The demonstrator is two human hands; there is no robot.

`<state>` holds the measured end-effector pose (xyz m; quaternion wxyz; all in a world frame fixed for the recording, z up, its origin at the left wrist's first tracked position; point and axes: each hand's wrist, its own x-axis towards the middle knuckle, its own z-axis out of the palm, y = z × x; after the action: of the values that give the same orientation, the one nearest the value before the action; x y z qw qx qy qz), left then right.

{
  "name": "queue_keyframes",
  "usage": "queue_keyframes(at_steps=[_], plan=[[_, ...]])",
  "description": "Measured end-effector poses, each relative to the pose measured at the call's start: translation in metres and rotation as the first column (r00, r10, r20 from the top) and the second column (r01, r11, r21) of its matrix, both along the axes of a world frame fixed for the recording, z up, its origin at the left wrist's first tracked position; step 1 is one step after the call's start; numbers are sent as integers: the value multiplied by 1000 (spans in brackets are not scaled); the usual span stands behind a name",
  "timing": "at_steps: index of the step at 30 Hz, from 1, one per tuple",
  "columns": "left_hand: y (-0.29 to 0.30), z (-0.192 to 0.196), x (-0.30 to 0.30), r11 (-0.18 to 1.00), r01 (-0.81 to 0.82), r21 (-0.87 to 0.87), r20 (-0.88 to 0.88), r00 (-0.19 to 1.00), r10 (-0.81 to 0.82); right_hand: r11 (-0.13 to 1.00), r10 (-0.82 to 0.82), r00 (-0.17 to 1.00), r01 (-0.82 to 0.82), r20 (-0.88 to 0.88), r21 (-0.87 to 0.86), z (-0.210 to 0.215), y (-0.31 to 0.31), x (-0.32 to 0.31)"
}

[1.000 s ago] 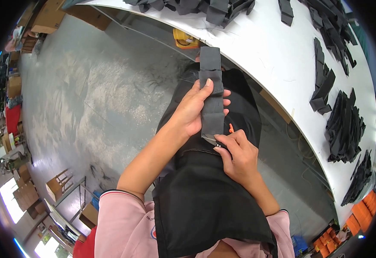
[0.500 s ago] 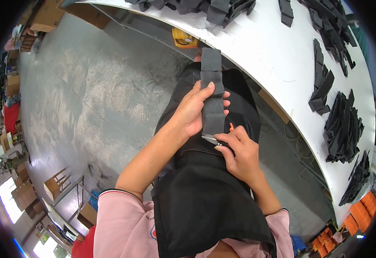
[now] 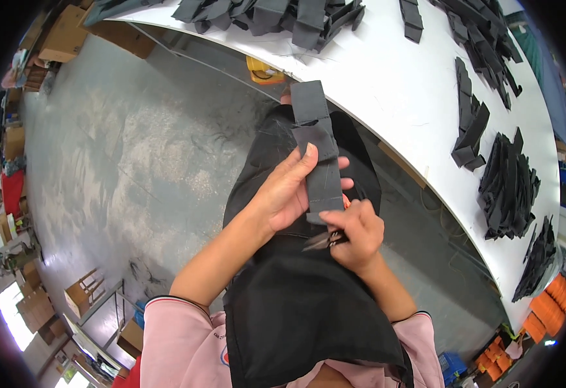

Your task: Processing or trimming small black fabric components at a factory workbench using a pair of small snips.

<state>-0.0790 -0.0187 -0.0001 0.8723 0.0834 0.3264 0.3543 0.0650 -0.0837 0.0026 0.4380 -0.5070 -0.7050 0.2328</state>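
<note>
1. Currently, the white table (image 3: 386, 84) stands ahead of you and to your right, its near edge curving past your lap.
2. Your black apron (image 3: 309, 310) covers your front, below the work in your hands.
3. Note the piles of dark strips on the surface: one pile (image 3: 257, 16) lies along the near edge toward the left end; another, larger heap (image 3: 508, 184) lies near the right edge.
4. The dark strip (image 3: 325, 171) in work is held above your lap, off the surface, its far end beside the near edge in this view.
5. Your left hand (image 3: 289, 187) grips this strip, thumb on top, fingers wrapped beneath.
6. Your right hand (image 3: 360, 236) is closed around the snips, one digit at the strip's lower end.
7. The snips (image 3: 320, 241) point left, just below that end; their blades are blurred.
</note>
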Motion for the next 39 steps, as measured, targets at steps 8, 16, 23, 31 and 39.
queue_keyframes(at_steps=[8, 16, 23, 31, 39], plan=[[10, 16, 11, 998, -47, 41, -251, 966, 56, 978, 162, 966, -184, 203, 95, -11, -29, 5], [4, 11, 5, 993, -41, 113, -371, 925, 80, 967, -58, 998, 50, -26, -251, 30, -18, 22], [3, 14, 5, 994, -27, 106, -364, 929, 64, 993, -82, 962, 101, 261, -62, 27, -11, 26], [3, 14, 7, 996, -3, 93, -336, 941, 34, 998, -49, 948, 61, 313, -26, 24, -10, 24], [2, 12, 7, 995, 33, 92, -381, 924, 5, 993, -80, 928, 41, 365, 113, 23, -13, 25]])
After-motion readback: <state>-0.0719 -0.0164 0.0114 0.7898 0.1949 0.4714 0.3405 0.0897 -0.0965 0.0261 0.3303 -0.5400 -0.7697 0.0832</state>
